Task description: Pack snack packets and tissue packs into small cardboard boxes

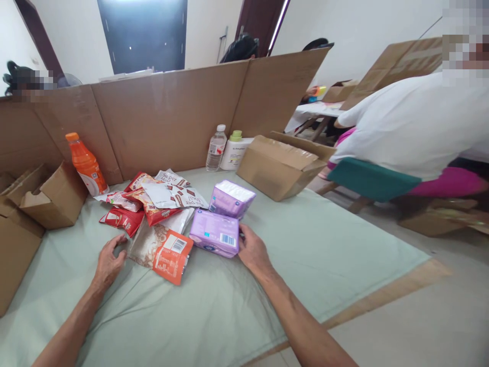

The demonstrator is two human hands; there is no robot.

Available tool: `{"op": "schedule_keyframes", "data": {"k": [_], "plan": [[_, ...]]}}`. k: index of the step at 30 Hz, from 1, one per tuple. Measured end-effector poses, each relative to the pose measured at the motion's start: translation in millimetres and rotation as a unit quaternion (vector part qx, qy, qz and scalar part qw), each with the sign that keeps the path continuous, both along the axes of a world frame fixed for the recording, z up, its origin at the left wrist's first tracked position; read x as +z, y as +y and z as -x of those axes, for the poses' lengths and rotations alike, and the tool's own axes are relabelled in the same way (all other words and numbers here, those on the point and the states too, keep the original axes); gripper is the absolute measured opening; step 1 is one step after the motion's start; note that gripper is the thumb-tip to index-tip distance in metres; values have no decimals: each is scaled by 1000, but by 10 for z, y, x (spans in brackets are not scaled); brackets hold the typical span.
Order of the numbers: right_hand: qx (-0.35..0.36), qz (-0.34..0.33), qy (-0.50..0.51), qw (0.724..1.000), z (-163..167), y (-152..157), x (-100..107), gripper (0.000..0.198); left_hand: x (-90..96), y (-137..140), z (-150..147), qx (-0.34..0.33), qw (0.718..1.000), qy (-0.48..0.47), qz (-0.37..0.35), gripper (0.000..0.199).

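My left hand point(110, 261) hovers at the left edge of a pile of snack packets, thumb and fingers apart, with nothing in it. Closest to it are a clear-and-orange pouch point(172, 256) and a red packet point(124, 218). My right hand point(253, 248) is closed on the right end of a purple tissue pack point(214, 232), some fingers hidden behind it. Against that pack's far side leans a second tissue pack point(231, 199), tilted with its white top showing. White packets with brown print point(171, 195) and a red-and-yellow packet point(155, 209) overlap in the pile.
An orange drink bottle point(86, 163), a clear water bottle point(216, 149) and a white bottle with green cap point(233, 151) stand along a cardboard screen point(171, 117). Open cardboard boxes flank the green cloth point(183, 321), left point(57, 199) and right point(280, 165). A person in white point(420, 122) sits at right.
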State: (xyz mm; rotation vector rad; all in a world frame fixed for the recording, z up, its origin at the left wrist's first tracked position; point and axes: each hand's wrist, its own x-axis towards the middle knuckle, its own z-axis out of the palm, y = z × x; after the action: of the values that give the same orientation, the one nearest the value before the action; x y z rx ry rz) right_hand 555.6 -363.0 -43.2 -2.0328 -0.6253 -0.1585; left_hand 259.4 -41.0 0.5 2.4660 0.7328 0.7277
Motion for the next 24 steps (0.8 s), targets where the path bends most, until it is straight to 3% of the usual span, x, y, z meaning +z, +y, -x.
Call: {"op": "schedule_keyframes", "data": {"k": [6,24], "plan": [[3,5,-11,1000,24,7,10,36,86,-67,-3,-21,1000,-8,14,35],[18,10,-22,1000,66,6,62,34,85,-25,-13,-33,999,-12,-3,32]]}}
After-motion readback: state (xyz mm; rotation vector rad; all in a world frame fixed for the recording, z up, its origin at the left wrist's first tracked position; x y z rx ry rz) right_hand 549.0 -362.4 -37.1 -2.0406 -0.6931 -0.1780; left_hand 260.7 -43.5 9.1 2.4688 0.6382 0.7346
